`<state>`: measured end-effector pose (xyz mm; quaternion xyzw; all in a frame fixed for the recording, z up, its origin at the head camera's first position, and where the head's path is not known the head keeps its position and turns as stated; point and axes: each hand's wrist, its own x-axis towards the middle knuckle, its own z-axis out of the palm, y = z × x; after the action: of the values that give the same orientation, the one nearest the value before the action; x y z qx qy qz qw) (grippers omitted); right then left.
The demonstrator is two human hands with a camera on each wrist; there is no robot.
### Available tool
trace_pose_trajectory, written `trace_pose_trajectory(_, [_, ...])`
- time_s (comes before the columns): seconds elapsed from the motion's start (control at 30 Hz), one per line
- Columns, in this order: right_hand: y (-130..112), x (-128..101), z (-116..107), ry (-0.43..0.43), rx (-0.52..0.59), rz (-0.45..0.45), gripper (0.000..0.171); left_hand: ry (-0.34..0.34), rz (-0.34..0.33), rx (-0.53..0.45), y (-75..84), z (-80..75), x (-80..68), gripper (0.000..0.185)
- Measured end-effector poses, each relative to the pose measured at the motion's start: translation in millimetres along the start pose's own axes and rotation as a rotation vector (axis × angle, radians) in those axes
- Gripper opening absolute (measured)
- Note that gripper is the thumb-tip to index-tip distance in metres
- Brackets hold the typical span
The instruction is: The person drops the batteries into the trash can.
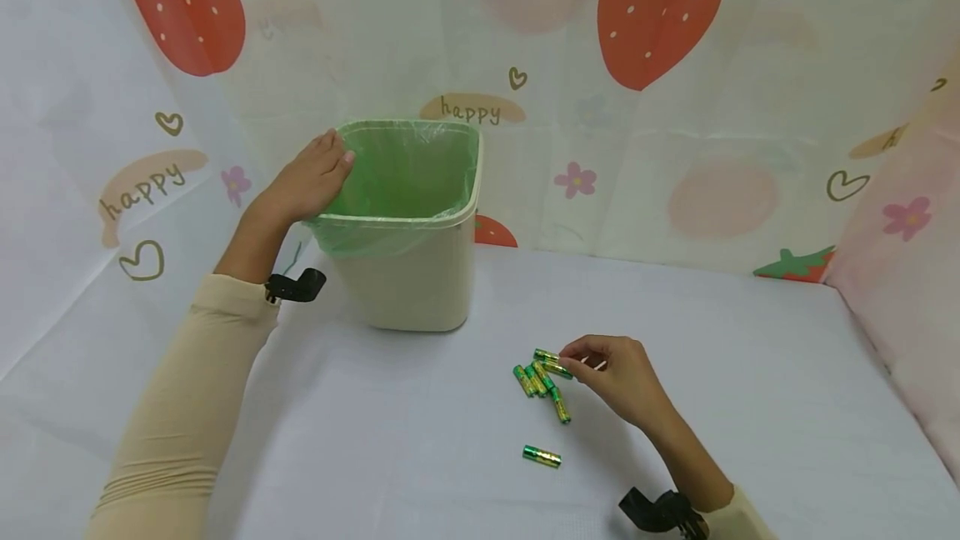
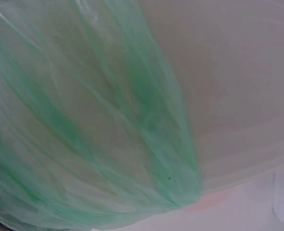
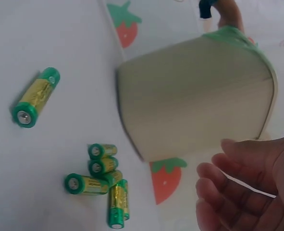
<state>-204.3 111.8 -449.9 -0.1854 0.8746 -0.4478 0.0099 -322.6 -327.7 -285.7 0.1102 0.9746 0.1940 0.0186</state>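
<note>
White cloth; right hand (image 1: 622, 377) pinches cylindrical battery (image 1: 552, 363) (glossy green).

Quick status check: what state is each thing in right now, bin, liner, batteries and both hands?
Bin: upright, open-topped.
Green liner: fitted inside, folded over the rim.
Battery cluster: lying on the table.
Lone battery: lying apart, nearer the person.
Left hand: resting on the bin rim.
Right hand: pinching one battery.

Beige bin (image 1: 420, 282), green liner (image 1: 397, 177); green-gold batteries (image 1: 542, 379); white backdrop (image 1: 750, 107) (red strawberries, pink flowers).
</note>
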Motion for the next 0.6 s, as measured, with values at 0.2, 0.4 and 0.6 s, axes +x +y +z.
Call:
trace_pose_trajectory(0.2, [5, -3, 3, -0.009, -0.015, 0.034, 0.004, 0.004, -0.003, 0.004, 0.2, -1.3, 0.7, 0.069])
trace_pose_trajectory(0.4, [10, -3, 6, -0.021, -0.073, 0.038, 0.004, 0.006, 0.000, 0.006, 0.7, -2.1, 2.0, 0.069])
trace_pose_trajectory(0.6, [21, -1, 14, -0.051, -0.089, 0.058, 0.007, 0.004, 0.000, 0.003, 1.6, -1.2, 0.6, 0.069])
